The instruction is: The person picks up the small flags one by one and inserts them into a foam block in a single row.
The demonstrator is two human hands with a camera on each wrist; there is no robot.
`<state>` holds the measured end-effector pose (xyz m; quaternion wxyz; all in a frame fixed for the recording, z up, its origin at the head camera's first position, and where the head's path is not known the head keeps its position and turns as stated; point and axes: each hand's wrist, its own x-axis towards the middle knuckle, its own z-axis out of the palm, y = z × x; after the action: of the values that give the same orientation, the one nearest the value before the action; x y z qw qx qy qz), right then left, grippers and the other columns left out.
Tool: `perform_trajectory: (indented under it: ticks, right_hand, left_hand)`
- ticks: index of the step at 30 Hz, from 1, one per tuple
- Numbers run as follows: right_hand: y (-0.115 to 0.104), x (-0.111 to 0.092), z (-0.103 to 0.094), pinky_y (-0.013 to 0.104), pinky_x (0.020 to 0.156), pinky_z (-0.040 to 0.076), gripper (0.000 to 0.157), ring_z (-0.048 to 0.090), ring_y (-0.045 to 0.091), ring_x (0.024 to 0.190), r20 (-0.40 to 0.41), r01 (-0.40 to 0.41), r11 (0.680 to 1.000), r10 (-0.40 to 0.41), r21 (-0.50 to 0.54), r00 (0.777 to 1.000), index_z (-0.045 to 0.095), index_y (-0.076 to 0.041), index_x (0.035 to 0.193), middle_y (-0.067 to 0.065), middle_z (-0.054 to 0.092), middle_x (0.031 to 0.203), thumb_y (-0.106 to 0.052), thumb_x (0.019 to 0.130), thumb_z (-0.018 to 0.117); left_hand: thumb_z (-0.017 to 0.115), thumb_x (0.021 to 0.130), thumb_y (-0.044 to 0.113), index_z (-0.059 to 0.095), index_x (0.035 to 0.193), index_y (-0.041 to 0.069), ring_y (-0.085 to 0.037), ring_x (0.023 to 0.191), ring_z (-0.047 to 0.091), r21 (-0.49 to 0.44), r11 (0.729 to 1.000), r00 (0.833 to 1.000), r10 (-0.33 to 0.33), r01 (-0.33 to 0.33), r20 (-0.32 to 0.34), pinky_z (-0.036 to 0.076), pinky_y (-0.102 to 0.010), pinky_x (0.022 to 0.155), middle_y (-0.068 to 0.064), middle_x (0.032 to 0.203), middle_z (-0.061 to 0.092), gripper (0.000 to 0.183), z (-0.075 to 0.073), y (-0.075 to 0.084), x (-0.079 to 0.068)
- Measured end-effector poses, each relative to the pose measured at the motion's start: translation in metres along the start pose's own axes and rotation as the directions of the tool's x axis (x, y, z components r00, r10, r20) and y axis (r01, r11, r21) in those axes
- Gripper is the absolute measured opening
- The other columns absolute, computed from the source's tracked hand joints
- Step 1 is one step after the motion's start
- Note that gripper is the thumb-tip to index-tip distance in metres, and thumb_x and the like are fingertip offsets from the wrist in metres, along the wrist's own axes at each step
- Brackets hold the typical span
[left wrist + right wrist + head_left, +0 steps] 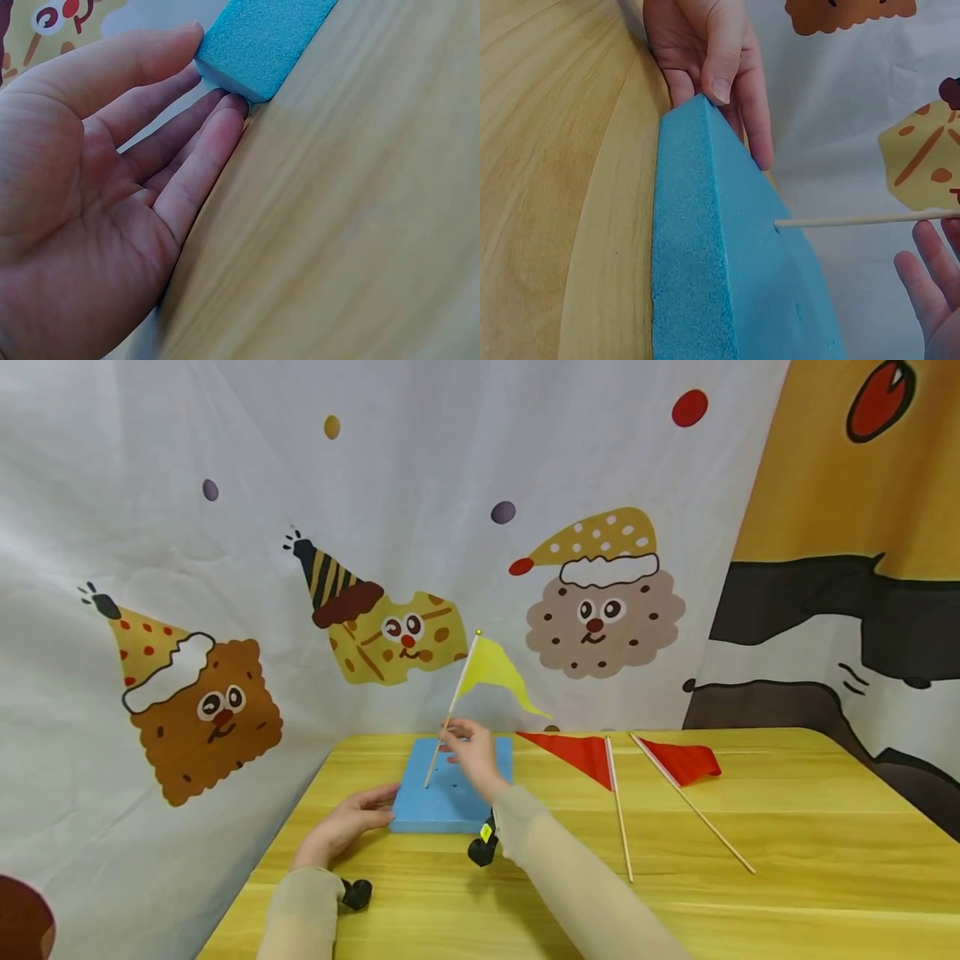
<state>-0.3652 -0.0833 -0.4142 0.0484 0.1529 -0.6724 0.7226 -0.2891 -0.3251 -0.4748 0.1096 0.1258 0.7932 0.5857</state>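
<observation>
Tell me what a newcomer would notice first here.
Probably the yellow flag, its stick in the right hand, lower end meeting the blue block. Next, the two red flags lying on the table, right of the block. Behind, hatted cartoon faces on the backdrop.

Yellow flag (491,670): tapering cloth on a slender pale wooden stick (855,221), tilted, top to the right, lower end at a hole in the block (448,807). Block: blue, thick, small holes on top, lying flat on the desk (795,810).
</observation>
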Motion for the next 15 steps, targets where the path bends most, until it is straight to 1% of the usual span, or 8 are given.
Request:
perform_trajectory:
  ticks: [2, 7, 10, 13, 15]
  right_hand:
    - [0.001, 0.001, 0.001, 0.050, 0.070, 0.057, 0.016, 0.071, 0.032, 0.082, -0.002, 0.010, 1.000, -0.010, -0.016, 1.000, 0.071, -0.003, 0.105, 0.010, 0.070, 0.089, -0.009, 0.090, 0.069]
    - [0.004, 0.002, 0.003, 0.050, 0.069, 0.056, 0.015, 0.071, 0.024, 0.076, 0.003, 0.028, 0.998, -0.028, -0.064, 1.000, 0.072, -0.004, 0.104, 0.009, 0.071, 0.088, -0.008, 0.090, 0.069]
    - [0.006, 0.001, 0.005, 0.050, 0.069, 0.057, 0.014, 0.071, 0.020, 0.074, 0.015, 0.024, 0.995, -0.023, -0.097, 1.000, 0.072, -0.005, 0.103, 0.008, 0.071, 0.087, -0.009, 0.090, 0.070]
    - [0.010, -0.001, 0.006, 0.046, 0.067, 0.057, 0.015, 0.070, 0.018, 0.074, 0.034, 0.017, 0.992, -0.012, -0.123, 0.999, 0.072, -0.006, 0.103, 0.006, 0.070, 0.087, -0.012, 0.090, 0.070]
    - [0.011, -0.002, 0.006, 0.042, 0.065, 0.058, 0.015, 0.070, 0.017, 0.074, 0.042, 0.013, 0.990, -0.007, -0.137, 0.999, 0.072, -0.007, 0.104, 0.005, 0.070, 0.088, -0.015, 0.091, 0.070]
  left_hand:
    - [0.062, 0.097, 0.016, 0.033, 0.151, 0.003, -0.039, 0.135, 0.035, 0.005, 1.000, 1.000, 0.002, -0.002, 0.006, 0.041, -0.033, 0.101, -0.021, 0.152, 0.032, 0.063, 0.000, 0.000, 0.000]
    - [0.061, 0.097, 0.016, 0.032, 0.151, 0.002, -0.041, 0.136, 0.033, 0.013, 1.000, 1.000, 0.016, -0.016, 0.018, 0.040, -0.038, 0.103, -0.023, 0.152, 0.030, 0.063, -0.001, 0.001, -0.002]
    - [0.061, 0.097, 0.016, 0.032, 0.151, 0.002, -0.041, 0.136, 0.033, 0.005, 1.000, 1.000, 0.010, -0.010, 0.015, 0.041, -0.036, 0.102, -0.023, 0.153, 0.030, 0.062, -0.001, 0.001, -0.002]
    - [0.061, 0.097, 0.017, 0.033, 0.151, 0.004, -0.039, 0.136, 0.034, 0.000, 1.000, 1.000, -0.002, 0.002, 0.013, 0.042, -0.033, 0.101, -0.021, 0.153, 0.031, 0.063, 0.000, 0.001, -0.002]
    - [0.062, 0.097, 0.017, 0.034, 0.151, 0.004, -0.038, 0.136, 0.035, -0.006, 1.000, 1.000, -0.009, 0.009, 0.011, 0.042, -0.034, 0.101, -0.020, 0.153, 0.031, 0.063, 0.000, 0.001, -0.001]
